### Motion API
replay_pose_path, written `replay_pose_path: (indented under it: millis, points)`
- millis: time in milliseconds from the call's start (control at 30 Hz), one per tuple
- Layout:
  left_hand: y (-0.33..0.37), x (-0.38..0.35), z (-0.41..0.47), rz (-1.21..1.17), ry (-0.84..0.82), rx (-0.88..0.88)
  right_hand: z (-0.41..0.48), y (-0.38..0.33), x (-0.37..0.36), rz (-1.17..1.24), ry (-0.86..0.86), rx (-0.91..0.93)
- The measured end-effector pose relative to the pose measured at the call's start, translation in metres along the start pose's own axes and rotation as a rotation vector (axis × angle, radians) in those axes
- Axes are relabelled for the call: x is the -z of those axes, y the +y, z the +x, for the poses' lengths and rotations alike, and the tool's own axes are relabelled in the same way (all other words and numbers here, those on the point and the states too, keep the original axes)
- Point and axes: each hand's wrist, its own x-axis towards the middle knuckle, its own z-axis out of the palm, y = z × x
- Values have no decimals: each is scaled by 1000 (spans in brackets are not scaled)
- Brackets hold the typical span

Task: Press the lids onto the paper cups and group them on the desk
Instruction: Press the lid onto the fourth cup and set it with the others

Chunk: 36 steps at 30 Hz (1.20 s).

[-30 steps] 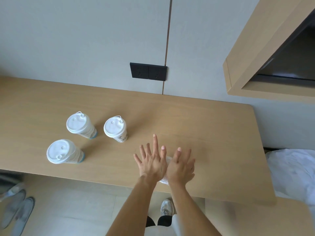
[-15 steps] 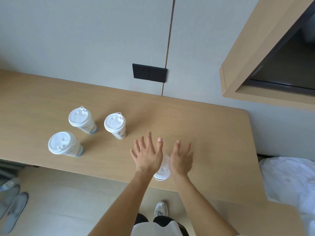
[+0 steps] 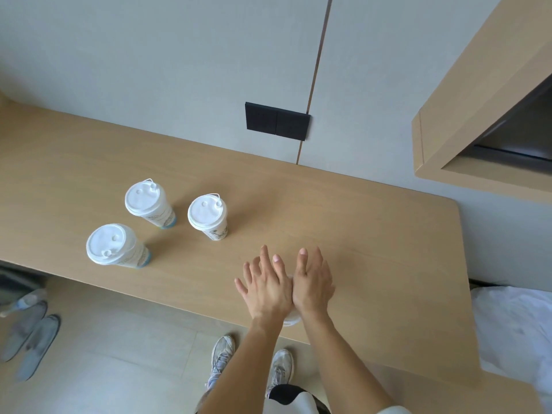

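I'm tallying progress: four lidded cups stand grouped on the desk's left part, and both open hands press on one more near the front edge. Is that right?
Not quite. The head view shows three lidded cups grouped there, not four. The rest holds: the left hand and right hand lie flat over one more cup near the desk's front edge.

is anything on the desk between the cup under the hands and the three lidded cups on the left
Nothing visible: only bare desk lies between the cup under the left hand and right hand and the nearest lidded cup.
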Motion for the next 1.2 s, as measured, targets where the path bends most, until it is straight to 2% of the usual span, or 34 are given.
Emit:
replay_pose_path:
  millis: [67,167,267,367,467,567,633,733,867,1033,1200]
  points:
    - [-1,1,6,45,-36,-108,-6,1,0,52,97,-5]
    - [2,10,22,175,-125,-428,-26,3,-1,263,210,-82]
    - [8,22,37,289,-153,-748,-42,2,-5,471,110,-301]
    - [8,36,38,224,-130,-878,-39,4,-2,415,34,-267]
    - [-9,57,35,108,-106,-883,-34,11,11,175,7,-96]
    - [-58,74,23,132,-61,-878,-38,19,22,-6,-21,125]
    - [-90,73,13,308,-121,-818,-42,17,22,-95,-38,295]
    - [-109,50,5,597,-270,-531,-45,6,8,-339,-36,462]
    - [-98,19,2,647,-298,-410,-44,2,-10,-590,-24,559]
    - [-95,12,7,615,-269,-401,-39,7,-18,-590,124,624]
    - [-93,11,9,610,-276,-419,-37,8,-24,-596,152,620]
